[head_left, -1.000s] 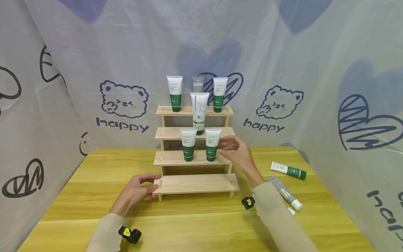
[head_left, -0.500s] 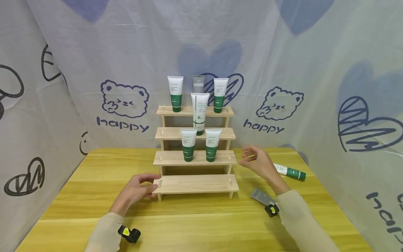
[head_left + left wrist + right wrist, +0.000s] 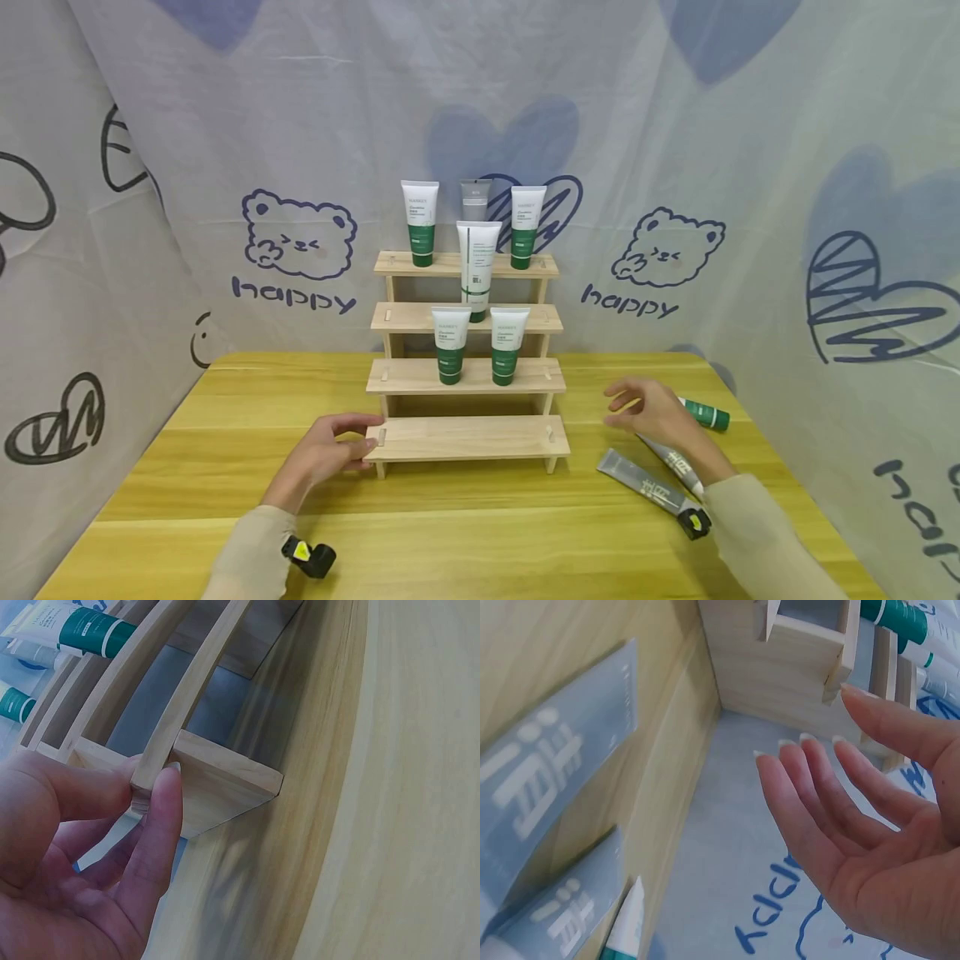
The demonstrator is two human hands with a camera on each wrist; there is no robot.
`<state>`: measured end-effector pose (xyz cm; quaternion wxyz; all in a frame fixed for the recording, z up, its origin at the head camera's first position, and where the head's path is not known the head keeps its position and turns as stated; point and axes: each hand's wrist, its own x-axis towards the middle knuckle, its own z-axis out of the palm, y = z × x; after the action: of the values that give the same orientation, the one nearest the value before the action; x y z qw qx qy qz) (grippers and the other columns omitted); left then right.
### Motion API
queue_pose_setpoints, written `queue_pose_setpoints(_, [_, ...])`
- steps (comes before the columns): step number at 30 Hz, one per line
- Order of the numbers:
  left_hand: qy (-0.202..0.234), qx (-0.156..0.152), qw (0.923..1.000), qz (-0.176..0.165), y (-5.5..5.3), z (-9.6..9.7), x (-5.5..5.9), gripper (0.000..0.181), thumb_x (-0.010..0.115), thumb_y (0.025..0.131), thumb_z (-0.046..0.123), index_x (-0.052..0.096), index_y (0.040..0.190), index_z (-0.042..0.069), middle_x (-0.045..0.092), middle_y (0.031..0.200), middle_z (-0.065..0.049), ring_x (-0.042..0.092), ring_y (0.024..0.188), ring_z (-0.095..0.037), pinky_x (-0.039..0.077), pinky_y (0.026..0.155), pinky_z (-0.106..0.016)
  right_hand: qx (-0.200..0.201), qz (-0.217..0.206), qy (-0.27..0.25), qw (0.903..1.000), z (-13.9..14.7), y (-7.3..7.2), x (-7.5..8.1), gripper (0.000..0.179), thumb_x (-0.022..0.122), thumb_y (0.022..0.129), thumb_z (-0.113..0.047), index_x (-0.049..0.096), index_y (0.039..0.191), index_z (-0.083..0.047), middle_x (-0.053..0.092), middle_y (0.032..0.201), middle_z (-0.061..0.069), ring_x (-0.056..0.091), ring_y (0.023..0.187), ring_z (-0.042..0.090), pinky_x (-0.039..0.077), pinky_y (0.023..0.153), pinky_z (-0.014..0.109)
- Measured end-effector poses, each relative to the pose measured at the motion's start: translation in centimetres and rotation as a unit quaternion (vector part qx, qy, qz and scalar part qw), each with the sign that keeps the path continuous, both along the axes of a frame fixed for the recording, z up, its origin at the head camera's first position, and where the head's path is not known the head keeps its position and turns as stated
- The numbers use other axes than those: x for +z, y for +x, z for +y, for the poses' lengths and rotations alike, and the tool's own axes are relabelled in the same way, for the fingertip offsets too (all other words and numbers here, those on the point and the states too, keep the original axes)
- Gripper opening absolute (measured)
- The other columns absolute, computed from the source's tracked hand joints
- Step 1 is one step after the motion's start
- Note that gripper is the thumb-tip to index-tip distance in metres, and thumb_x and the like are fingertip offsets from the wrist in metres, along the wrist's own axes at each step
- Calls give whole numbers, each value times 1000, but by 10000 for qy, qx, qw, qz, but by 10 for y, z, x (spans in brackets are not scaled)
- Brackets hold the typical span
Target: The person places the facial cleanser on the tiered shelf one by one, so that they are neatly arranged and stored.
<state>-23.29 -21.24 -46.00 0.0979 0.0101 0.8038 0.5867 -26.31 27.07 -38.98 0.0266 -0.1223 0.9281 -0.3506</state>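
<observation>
My left hand [image 3: 330, 454] pinches the left end of the lowest step of a four-tier wooden display stand [image 3: 465, 439]; in the left wrist view, thumb and finger [image 3: 161, 832] meet around the board's corner. To the right of the stand, my right hand [image 3: 652, 412] hovers over the table with loosely bent fingers and nothing between them. Below it lie two grey tubes, the nearer one [image 3: 641, 482] and the farther one [image 3: 677, 460] partly hidden by the wrist. A white-and-green tube [image 3: 707, 414] lies behind, partly covered by the hand.
Two small white-and-green tubes [image 3: 450, 346] stand on the second step up. A taller white tube [image 3: 478, 267] stands on the third. The top step bears two white-and-green tubes [image 3: 420, 223] and a grey tube [image 3: 475, 198]. A printed curtain [image 3: 300, 100] surrounds the wooden table [image 3: 450, 533].
My right hand has moved away from the right tube on the second step, rightward and toward me, to above the lying tubes. My left hand has kept its grip on the stand.
</observation>
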Motion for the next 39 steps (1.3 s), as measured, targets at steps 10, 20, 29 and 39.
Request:
queue_pose_setpoints(10, [-97,26,9999,35,1,1,1,41,68,98,6,62,139,2,57,130,-23,66,86,-18,65,75,-30,222,-842,-47,9962,25,10,-7,34,78,88,-5,66,118,6,70,104,18,67,83,20,62,69,36])
queue_pose_setpoints(20, [-103,-41,9999,92,0,0,-2,42,68,98,6,62,139,1,57,127,-21,66,85,-17,65,75,-30,344,-1100,112,9933,43,14,-18,31,77,84,1,67,111,11,71,96,16,66,79,19,61,64,32])
queue_pose_setpoints(29, [-92,39,9999,24,-1,0,-2,41,67,99,5,62,139,2,56,131,-22,66,86,-17,66,76,-31,346,-1421,397,9885,51,19,-28,28,76,78,7,67,105,8,65,85,9,58,69,17,55,58,29])
queue_pose_setpoints(39, [-88,23,10000,12,-1,0,-1,42,67,99,5,62,140,2,56,131,-22,66,87,-18,66,76,-32,372,-1579,729,9841,54,20,-34,26,80,78,8,69,101,2,63,88,9,55,75,18,51,58,28])
